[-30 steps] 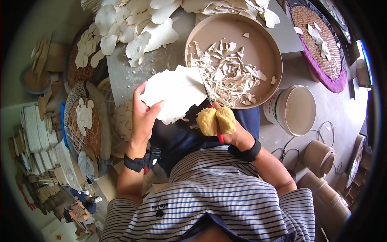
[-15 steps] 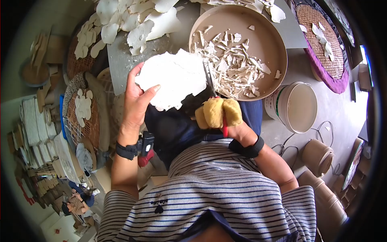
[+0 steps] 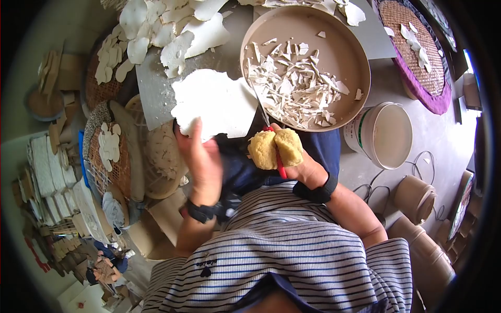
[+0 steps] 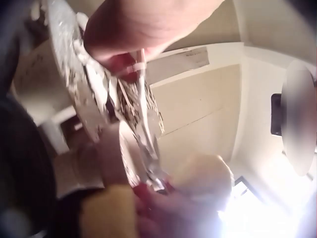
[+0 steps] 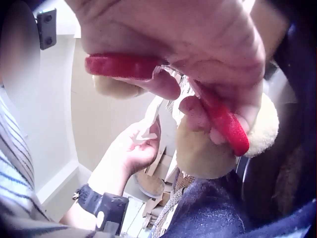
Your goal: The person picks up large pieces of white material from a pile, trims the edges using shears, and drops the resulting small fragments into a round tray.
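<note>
My left hand (image 3: 202,164) pinches the near edge of a thin white sheet (image 3: 214,101) with a ragged outline, the thumb lying over its top face. My right hand (image 3: 307,171) grips scissors with red handles (image 5: 225,121), which stand spread apart in the right wrist view. Fuzzy yellow padding (image 3: 262,150) wraps the handles and covers some of the fingers. The scissor blades (image 3: 258,101) run up along the sheet's right edge, close to the tray's rim. Beyond them, a round brown tray (image 3: 334,41) holds many white offcuts (image 3: 297,88).
More white sheets (image 3: 172,26) are heaped on the grey board at the back left. A white bucket (image 3: 389,136) stands right of the tray. Woven trays (image 3: 112,156) with white pieces lie at the left, another (image 3: 412,57) at the far right. Cables (image 3: 373,190) trail on the floor.
My left hand has come down and turned, now gripping the sheet at its near edge instead of its left side. The sheet has shifted left; the scissors have moved slightly left.
</note>
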Available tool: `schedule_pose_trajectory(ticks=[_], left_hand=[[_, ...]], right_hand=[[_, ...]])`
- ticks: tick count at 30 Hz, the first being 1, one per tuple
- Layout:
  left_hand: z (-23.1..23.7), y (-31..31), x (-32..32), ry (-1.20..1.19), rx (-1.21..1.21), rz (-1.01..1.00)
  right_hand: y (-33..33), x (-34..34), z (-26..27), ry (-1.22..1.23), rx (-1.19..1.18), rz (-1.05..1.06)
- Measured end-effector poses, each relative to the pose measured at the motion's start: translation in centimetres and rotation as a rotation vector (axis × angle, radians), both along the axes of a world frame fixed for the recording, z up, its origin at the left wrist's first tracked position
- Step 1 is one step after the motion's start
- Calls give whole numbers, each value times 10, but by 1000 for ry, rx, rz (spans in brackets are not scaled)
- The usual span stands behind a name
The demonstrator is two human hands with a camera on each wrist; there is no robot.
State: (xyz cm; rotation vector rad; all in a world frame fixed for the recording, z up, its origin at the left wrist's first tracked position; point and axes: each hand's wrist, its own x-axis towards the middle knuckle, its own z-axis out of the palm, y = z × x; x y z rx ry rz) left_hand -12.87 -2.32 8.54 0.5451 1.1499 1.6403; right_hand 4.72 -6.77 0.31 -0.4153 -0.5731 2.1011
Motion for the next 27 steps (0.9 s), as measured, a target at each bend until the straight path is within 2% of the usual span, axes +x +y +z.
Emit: schedule_pose_trajectory(ticks=[1, 2, 3, 4, 6, 7, 9, 12, 13, 16, 18, 21, 23, 25, 27], left_hand=[[2, -10, 16, -12, -63, 0], [3, -15, 30, -25, -124, 3], [2, -15, 35, 7, -23, -24], [2, -11, 34, 28, -31, -52], [4, 4, 25, 71, -41, -111], [-1, 11, 18, 96, -49, -165], [2, 19, 11, 133, -43, -245], [6, 28, 5, 169, -43, -340], [9, 29, 4, 183, -40, -378], [13, 30, 5, 196, -49, -434], [14, 34, 1, 180, -51, -472], [19, 38, 3, 164, -68, -496], [15, 39, 3, 175, -53, -485], [12, 39, 3, 188, -38, -470], [10, 39, 5, 202, -21, -449]], right_hand=[[1, 2, 1, -529, 292, 29], [2, 3, 0, -650, 359, 30], [2, 4, -1, -775, 425, 33], [2, 5, -3, -897, 489, 37], [10, 14, 28, -925, 547, 147], [14, 20, 34, -1129, 796, 181], [1, 13, 11, -610, 199, 30], [0, 13, 19, -175, -57, -107], [4, 13, 28, -462, 170, -160], [11, 20, 50, -649, 242, -162], [13, 15, 55, 1, -406, -72], [6, 17, 15, 390, -378, -45], [6, 23, 21, -424, 156, -28], [6, 24, 23, -653, 323, -62], [6, 22, 22, -286, 80, -116]])
